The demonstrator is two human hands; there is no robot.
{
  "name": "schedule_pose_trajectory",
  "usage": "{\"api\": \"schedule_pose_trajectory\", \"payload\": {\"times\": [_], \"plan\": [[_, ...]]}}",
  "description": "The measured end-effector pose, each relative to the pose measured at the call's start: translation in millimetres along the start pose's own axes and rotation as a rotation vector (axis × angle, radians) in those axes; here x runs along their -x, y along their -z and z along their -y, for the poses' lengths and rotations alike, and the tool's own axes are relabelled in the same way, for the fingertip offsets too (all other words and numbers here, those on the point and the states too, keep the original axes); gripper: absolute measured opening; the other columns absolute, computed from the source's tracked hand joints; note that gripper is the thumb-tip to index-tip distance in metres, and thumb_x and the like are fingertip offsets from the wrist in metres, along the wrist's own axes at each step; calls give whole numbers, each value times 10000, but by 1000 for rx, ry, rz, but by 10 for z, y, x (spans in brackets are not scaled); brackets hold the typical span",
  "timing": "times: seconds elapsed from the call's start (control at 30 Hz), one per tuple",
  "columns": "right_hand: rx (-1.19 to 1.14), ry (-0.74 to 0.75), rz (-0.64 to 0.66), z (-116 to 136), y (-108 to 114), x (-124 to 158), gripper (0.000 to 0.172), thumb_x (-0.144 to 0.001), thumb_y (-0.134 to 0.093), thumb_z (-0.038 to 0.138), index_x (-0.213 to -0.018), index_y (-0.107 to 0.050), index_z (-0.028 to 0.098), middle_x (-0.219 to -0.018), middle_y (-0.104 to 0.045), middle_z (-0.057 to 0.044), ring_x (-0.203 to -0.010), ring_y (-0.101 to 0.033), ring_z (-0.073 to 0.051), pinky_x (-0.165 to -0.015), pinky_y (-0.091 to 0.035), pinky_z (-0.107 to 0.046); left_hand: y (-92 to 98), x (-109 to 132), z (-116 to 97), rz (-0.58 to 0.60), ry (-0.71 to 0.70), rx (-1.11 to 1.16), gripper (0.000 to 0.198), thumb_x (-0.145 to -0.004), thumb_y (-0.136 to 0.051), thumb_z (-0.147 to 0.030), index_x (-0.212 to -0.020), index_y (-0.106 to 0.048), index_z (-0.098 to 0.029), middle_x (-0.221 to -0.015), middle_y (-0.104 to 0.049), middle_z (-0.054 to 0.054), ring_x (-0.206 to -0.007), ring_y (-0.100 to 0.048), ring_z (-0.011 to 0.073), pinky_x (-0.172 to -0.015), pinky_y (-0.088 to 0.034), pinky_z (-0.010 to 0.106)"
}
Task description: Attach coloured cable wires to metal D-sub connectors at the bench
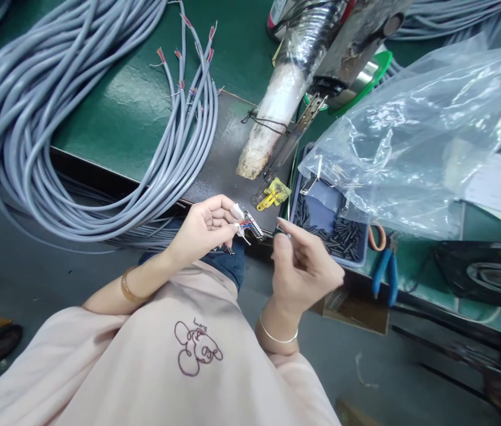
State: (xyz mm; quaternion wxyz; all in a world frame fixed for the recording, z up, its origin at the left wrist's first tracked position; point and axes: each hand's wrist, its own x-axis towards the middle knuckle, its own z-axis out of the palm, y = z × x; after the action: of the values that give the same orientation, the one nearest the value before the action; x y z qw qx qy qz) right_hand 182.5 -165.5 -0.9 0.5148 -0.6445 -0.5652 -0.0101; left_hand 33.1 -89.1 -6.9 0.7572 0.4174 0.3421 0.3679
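My left hand is closed around a small multi-pin connector with thin coloured wires running into it, held just off the bench's near edge. My right hand is beside it, fingers pinched together on a tiny dark piece that I cannot make out, its tip close to the connector. A blue tray holding several short black tubes lies just beyond my right hand.
A big coil of grey cables with stripped ends covers the green bench at left. A wrapped tool on a stand, a yellow clip, a clear plastic bag and blue-handled pliers sit to the right.
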Motion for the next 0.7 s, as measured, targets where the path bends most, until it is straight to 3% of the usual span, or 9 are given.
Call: {"api": "schedule_pose_trajectory", "payload": {"times": [0.1, 0.2, 0.47, 0.7], "plan": [[-63, -101, 208, 48, -44, -52, 128, -893, -700, 241, -991, -781, 229, -641, -678, 47, -446, -458, -64, -419, -354, -203, 6, 8, 31, 0, 24, 16, 190, -652, -721, -146, -774, -577, -166, -547, -601, -67, -402, -532, 42, -406, -446, 128], [-153, -254, 295, 66, -100, -80, 120, -875, -689, 254, -931, -778, 196, -686, -708, 12, -494, -500, -74, -457, -393, -206, 18, 19, 63, 15, 49, 11, 191, -650, -730, -162, -762, -575, -163, -526, -578, -79, -393, -508, 32, -410, -434, 125], [-278, -476, 326, 74, -144, -94, 133, -791, -675, 302, -742, -721, 188, -578, -612, 26, -478, -454, -72, -442, -329, -203, 28, 47, 117, 48, 27, 29, 211, -717, -759, -217, -796, -572, -162, -584, -612, -56, -421, -543, 48, -422, -428, 146], [-211, -459, 324, 70, -145, -86, 135, -784, -663, 301, -721, -681, 183, -583, -590, 44, -439, -340, -43, -422, -249, -202, 8, 54, 155, 29, 10, 31, 213, -732, -767, -215, -808, -577, -157, -609, -624, -52, -463, -569, 48, -457, -456, 139]]}}
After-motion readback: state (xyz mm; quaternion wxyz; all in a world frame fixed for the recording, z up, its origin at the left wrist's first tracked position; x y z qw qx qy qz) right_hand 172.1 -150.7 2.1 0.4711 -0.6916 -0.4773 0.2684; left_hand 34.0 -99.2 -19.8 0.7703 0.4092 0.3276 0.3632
